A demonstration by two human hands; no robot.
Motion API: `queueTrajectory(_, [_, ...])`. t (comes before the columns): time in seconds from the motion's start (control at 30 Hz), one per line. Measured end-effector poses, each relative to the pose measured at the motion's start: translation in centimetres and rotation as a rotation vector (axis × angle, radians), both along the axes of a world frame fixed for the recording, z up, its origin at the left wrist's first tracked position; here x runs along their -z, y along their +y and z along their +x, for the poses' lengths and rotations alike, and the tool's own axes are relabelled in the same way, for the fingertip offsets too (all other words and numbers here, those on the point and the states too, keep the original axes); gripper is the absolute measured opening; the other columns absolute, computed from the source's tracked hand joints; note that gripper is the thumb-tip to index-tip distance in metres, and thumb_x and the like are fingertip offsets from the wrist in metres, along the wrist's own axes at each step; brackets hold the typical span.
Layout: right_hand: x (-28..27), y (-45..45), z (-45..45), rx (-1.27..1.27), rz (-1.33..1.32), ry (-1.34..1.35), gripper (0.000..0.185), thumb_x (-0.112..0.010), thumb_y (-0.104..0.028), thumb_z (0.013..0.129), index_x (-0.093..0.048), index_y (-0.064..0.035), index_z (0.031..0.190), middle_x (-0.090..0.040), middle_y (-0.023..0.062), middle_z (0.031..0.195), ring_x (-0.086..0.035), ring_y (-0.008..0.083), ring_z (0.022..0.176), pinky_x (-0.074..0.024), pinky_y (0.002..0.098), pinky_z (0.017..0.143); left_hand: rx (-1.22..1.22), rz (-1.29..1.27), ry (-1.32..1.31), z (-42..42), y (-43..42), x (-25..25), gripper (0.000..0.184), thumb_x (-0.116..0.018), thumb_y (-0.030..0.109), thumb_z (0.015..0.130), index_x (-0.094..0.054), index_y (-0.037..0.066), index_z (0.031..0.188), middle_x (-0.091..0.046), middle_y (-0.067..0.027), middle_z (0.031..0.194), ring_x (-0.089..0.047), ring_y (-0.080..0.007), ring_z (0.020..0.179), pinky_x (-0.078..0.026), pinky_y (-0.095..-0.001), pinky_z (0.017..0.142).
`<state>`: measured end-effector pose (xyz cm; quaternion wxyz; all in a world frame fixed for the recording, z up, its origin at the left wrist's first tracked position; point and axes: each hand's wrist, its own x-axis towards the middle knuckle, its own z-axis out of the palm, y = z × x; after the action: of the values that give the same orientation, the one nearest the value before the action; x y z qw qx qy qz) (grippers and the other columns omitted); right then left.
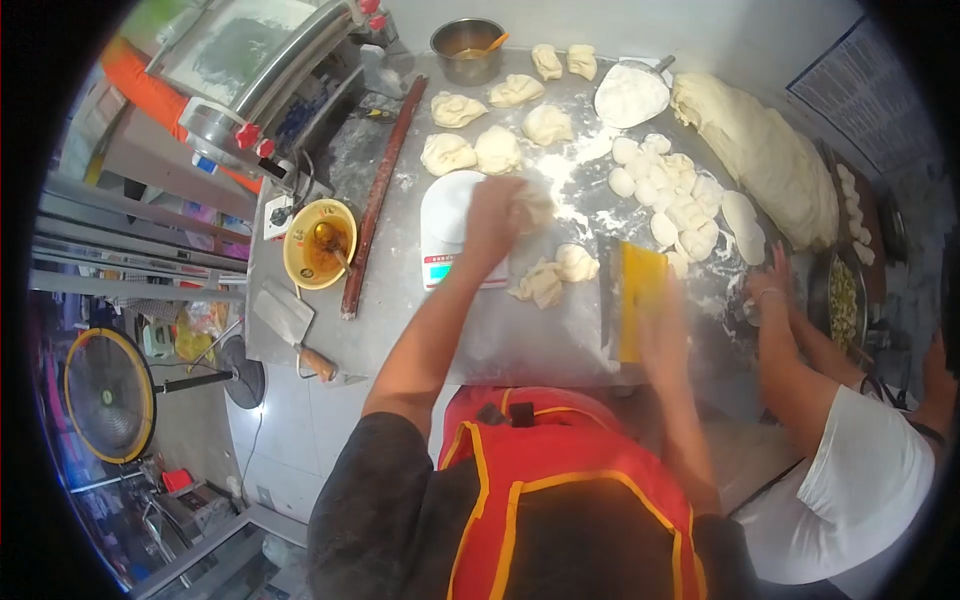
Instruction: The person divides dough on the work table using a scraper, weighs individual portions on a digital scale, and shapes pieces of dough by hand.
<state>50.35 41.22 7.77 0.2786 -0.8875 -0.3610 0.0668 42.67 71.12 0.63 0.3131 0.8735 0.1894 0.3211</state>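
My left hand (494, 214) grips a lump of dough (533, 208), smeared by motion, at the right edge of a white kitchen scale (453, 215). The scale's display glows green. In my right hand (666, 335), also blurred, is a dough scraper (638, 290) with a yellow handle, held near the table's front edge. Between the two hands lie two torn pieces of dough (576, 262). Several larger dough lumps (498, 149) rest beyond the scale. Small flattened dough rounds (690, 212) are heaped to the right of the scraper.
A big dough mass (770, 150) and a flour scoop (632, 96) lie at the back right. Left are a rolling pin (385, 195), a yellow bowl (320, 245) and a cleaver (285, 312). A metal pot (468, 55) stands behind. A co-worker's hands (768, 285) work at right.
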Motion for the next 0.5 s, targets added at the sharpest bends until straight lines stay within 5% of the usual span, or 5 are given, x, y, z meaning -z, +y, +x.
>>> queueTrajectory(0.17, [1.2, -0.2, 0.7, 0.054, -0.068, 0.060, 0.073, -0.049, -0.007, 0.086, -0.009, -0.0158, 0.147, -0.061, 0.0295, 0.091, -0.059, 0.0464, 0.080, -0.0468, 0.0483, 0.070, -0.010, 0.147, 0.127, 2.7, -2.4, 5.3, 0.038, -0.060, 0.013, 0.079, -0.056, 0.004, 0.115, -0.052, -0.0171, 0.118, -0.050, -0.0342, 0.108, -0.040, -0.0427, 0.093])
queueTrajectory(0.33, [3.7, -0.3, 3.0, 0.023, -0.021, 0.070, 0.073, -0.050, -0.007, 0.086, -0.010, -0.0164, 0.147, -0.061, 0.0277, 0.087, -0.059, 0.0459, 0.077, -0.0462, 0.0491, 0.067, 0.133, -0.130, 0.619, -4.8, -6.8, 1.4, 0.072, -0.069, 0.023, 0.077, -0.033, 0.008, 0.137, -0.049, -0.0223, 0.118, -0.049, -0.0394, 0.108, -0.042, -0.0461, 0.090])
queueTrajectory(0.43, [3.7, 1.7, 3.4, -0.048, -0.127, 0.097, 0.076, -0.052, -0.007, 0.083, -0.011, -0.0159, 0.147, -0.062, 0.0265, 0.088, -0.059, 0.0455, 0.076, -0.0465, 0.0491, 0.066, 0.116, -0.234, 0.694, -6.5, -10.7, 2.7, 0.071, -0.067, 0.027, 0.079, -0.033, 0.004, 0.136, -0.049, -0.0252, 0.117, -0.050, -0.0415, 0.104, -0.042, -0.0471, 0.088])
queueTrajectory(0.5, [2.7, 3.5, 2.0, -0.211, -0.155, -0.020, 0.077, -0.052, -0.008, 0.082, -0.011, -0.0159, 0.147, -0.061, 0.0260, 0.090, -0.059, 0.0454, 0.075, -0.0468, 0.0493, 0.066, -0.018, -0.210, 0.498, -5.1, -11.9, 4.3, 0.071, -0.067, 0.029, 0.079, -0.033, 0.000, 0.135, -0.050, -0.0264, 0.114, -0.051, -0.0416, 0.101, -0.042, -0.0469, 0.087])
